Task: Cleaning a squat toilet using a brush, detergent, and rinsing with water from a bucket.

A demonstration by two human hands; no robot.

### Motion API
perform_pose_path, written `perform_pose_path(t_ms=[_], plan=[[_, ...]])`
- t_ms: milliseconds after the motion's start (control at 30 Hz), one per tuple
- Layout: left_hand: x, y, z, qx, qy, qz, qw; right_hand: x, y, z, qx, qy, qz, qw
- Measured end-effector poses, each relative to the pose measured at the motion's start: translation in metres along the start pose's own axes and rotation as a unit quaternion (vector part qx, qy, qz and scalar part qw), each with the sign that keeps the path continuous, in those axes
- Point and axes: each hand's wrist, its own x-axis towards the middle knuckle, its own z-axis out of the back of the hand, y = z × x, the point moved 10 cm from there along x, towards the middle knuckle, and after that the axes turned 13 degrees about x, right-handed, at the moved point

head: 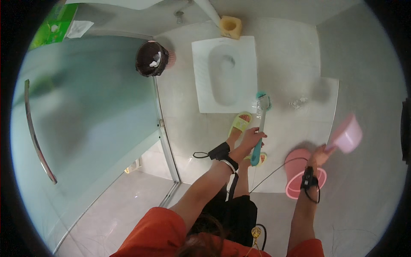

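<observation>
My left hand grips the handle of a long scrub brush. The brush has a teal grip end and teal bristles, and its head is up beside the front right corner of a white squat toilet. Off to the right, my right hand holds a pink plastic dipper by its handle. The dipper is slightly blurred. Under my right wrist stands a pink bucket, partly covered by the hand and forearm; its contents cannot be made out.
A lined waste bin with some tissue inside stands left of the toilet. Behind the toilet sits a yellow container. A frosted glass door with a metal handle fills the left. Water wets the floor tiles on the right.
</observation>
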Motion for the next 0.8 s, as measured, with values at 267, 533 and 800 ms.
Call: perform_pose_path(t_ms=[267, 533, 800], plan=[[0.021, 0.049, -0.081, -0.013, -0.004, -0.047, 0.999, -0.112, -0.262, 0.211, 0.013, -0.124, -0.174, 0.977], [0.005, 0.069, -0.126, 0.102, -0.011, -0.039, 0.994, -0.165, -0.373, 0.163, -0.02, 0.096, -0.455, 0.885], [0.026, 0.112, -0.143, 0.19, -0.049, -0.069, 0.978, -0.163, -0.439, 0.119, 0.143, 0.082, -0.503, 0.848]])
